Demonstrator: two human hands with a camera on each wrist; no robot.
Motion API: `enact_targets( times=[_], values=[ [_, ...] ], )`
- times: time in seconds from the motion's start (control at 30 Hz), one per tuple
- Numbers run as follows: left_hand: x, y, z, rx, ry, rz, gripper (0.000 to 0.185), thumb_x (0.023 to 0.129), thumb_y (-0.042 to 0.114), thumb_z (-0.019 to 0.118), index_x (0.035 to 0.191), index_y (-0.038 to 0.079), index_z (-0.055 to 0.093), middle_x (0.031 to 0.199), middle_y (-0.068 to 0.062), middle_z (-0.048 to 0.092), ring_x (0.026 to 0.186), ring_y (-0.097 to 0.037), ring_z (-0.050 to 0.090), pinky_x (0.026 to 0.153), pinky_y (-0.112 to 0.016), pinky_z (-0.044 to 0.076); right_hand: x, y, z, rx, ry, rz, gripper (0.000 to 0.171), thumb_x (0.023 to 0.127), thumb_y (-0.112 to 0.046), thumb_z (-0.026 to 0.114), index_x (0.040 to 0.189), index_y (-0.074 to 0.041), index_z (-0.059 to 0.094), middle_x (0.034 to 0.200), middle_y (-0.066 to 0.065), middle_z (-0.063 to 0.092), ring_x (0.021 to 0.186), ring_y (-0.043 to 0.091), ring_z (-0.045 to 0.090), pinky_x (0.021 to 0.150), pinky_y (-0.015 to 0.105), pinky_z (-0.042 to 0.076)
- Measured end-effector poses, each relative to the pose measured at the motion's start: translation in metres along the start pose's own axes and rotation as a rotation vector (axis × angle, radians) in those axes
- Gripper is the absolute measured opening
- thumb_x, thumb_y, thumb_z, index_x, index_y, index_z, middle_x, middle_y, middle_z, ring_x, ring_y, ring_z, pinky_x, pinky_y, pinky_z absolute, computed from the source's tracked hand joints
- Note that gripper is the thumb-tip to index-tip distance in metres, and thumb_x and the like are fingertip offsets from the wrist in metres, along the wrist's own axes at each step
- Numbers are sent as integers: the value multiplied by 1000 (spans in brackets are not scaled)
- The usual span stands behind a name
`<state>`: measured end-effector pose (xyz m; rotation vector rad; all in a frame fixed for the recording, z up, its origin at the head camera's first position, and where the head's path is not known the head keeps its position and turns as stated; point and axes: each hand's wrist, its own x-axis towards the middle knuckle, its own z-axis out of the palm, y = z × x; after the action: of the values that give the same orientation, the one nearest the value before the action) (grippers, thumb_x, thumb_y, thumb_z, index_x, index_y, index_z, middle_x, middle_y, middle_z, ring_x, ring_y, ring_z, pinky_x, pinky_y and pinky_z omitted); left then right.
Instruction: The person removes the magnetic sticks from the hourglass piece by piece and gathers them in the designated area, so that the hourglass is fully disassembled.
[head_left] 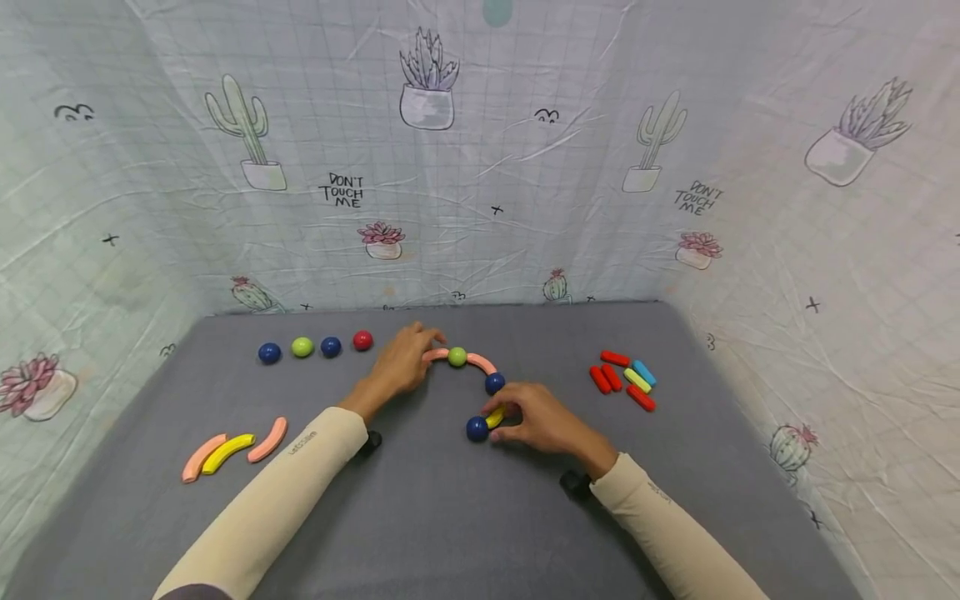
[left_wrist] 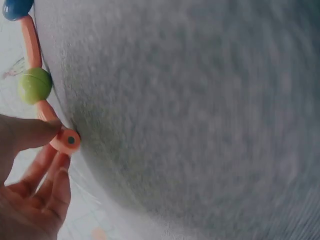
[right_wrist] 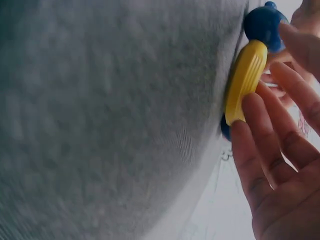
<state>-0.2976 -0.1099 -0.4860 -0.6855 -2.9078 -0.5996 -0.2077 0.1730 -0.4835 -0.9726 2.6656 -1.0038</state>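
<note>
A curved chain of rods and balls lies between my hands. At its far left end, my left hand (head_left: 407, 358) pinches a pink curved rod (left_wrist: 65, 141) between thumb and fingers; a dark dot shows on the rod's end face. This rod meets a green ball (head_left: 457, 357), followed by another pink curved rod (head_left: 482, 363) and a blue ball (head_left: 495, 383). My right hand (head_left: 542, 417) is around a yellow curved rod (right_wrist: 246, 80), its fairly straight fingertips at the rod and its thumb by the nearer blue ball (head_left: 477, 429). That rod spans the two blue balls.
Loose balls, including a red ball (head_left: 363, 340), line the back left of the grey table (head_left: 450, 517). Two pink curved rods (head_left: 202, 458) and a yellow curved rod (head_left: 227, 454) lie front left. Several short straight rods (head_left: 611, 377) lie right. Patterned cloth (head_left: 480, 167) surrounds the table.
</note>
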Motion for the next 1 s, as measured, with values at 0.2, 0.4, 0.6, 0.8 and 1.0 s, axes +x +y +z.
enact_targets(
  times=[0.2,0.4,0.6,0.8,1.0],
  values=[
    [-24,27,-4,-7,108,74,30,94,18,83,122,16,74,115,-11,64,104,-30,62,83,-47,56,4,4,-12,-84,110,11,40,86,-20,91,123,-16,79,132,5,71,116,27,62,101,47,51],
    [-55,63,0,-135,-81,198,26,97,34,79,115,17,75,115,-4,68,108,-23,68,91,-43,57,8,18,-24,-86,39,-30,42,85,-19,92,124,-17,78,155,13,58,143,35,51,118,64,39],
    [-66,82,10,-152,-176,238,33,95,37,82,119,16,72,112,-3,67,102,-18,65,90,-42,57,13,26,-22,-82,-33,-45,33,87,-19,89,118,-19,78,156,12,57,144,35,52,119,64,40],
    [-64,85,19,-149,-170,220,33,94,32,83,117,14,69,105,-1,64,92,-14,60,82,-36,54,19,25,-17,-125,-17,-57,31,87,-23,90,115,-18,79,151,14,59,142,34,55,118,60,42],
    [-62,84,25,-141,-145,136,25,91,26,83,103,14,65,94,1,59,81,-13,53,70,-31,45,22,20,-11,-168,9,-30,32,86,-26,91,113,-17,79,146,13,62,136,33,59,115,57,47]
  ],
)
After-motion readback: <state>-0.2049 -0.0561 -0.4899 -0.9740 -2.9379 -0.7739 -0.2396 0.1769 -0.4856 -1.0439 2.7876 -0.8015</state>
